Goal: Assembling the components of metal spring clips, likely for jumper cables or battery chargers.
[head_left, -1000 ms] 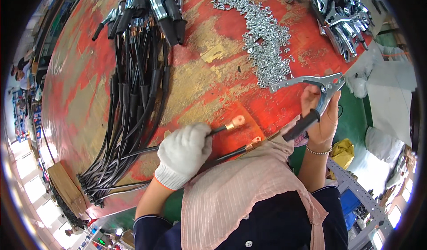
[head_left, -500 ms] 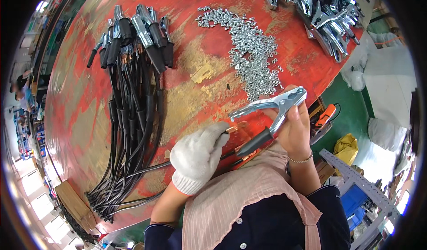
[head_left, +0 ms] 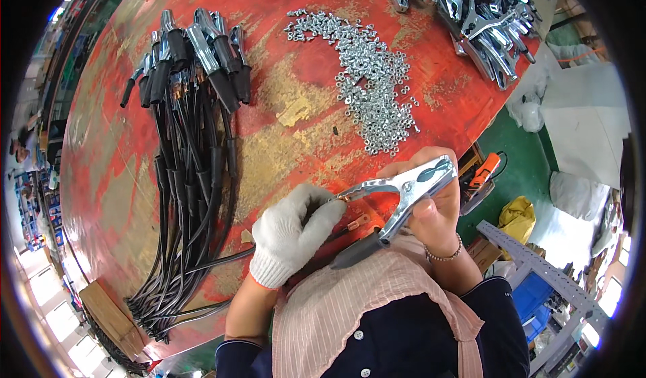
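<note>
My right hand, bare with a beaded bracelet at the wrist, grips a silver metal spring clamp near its jaw end. One clamp handle wears a black sleeve and points down toward my apron. The other, bare handle reaches to the fingertips of my left hand, which wears a white knitted glove. Those gloved fingers are closed around the copper-tipped end of a black cable, mostly hidden, touching the handle's tip. Just below, another copper cable lug shows by the table edge.
A bundle of black cables with sleeved clamps at its far end lies on the left of the red, worn table. Small nuts and screws are heaped beyond my hands. More metal clamps pile up at the far right. A wooden block sits at the near-left edge.
The clamp has come down and toward my left hand, its bare handle now meeting the gloved fingers and cable end. My left hand has shifted slightly left; the view has moved a little.
</note>
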`<state>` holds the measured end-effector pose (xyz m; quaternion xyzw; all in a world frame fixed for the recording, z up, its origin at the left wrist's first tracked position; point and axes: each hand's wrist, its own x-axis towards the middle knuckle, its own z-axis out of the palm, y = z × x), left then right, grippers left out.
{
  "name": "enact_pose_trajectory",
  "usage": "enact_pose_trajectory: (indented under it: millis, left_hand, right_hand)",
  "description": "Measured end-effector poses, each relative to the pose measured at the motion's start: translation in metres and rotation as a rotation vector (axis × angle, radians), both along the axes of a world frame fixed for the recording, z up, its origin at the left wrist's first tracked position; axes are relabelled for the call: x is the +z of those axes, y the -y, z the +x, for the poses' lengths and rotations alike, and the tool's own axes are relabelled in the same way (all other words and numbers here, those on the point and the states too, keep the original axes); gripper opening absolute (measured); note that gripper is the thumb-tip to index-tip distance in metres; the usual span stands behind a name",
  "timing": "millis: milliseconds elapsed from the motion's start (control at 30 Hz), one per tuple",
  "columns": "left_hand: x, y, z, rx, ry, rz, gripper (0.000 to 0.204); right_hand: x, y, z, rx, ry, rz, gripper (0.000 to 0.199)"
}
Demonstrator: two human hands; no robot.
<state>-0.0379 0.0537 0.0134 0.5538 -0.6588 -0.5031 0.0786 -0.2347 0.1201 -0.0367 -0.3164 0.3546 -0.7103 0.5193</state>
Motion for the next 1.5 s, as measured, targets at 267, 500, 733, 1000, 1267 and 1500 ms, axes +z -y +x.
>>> enact_pose_trajectory:
  millis: [267,500,733,1000,1267,1500]
  left_hand:
    - [-0.007,-0.001,0.001,-0.013,0.034,-0.047,0.024]
    - [-0.004,-0.001,-0.003,-0.014,0.038,-0.079,0.023]
    - [-0.003,-0.001,-0.006,-0.021,0.066,-0.11,0.021]
    - [-0.01,-0.003,-0.006,-0.031,-0.038,-0.125,0.02]
    - [-0.012,-0.002,-0.011,-0.329,0.019,-0.336,0.023]
    - [-0.043,-0.009,0.006,0.191,-0.463,0.397,0.021]
  right_hand:
    - [0.002,-0.005,0.005,-0.025,-0.012,0.059,0.06]
    - [0.003,-0.005,0.006,-0.039,-0.009,0.092,0.059]
    - [0.003,-0.005,0.005,-0.026,-0.061,0.173,0.054]
    - [0.01,-0.006,0.007,-0.02,0.035,0.141,0.056]
    - [0.012,-0.004,-0.01,0.12,-0.032,0.287,0.056]
    - [0.009,0.074,-0.076,-0.171,-1.142,0.17,0.015]
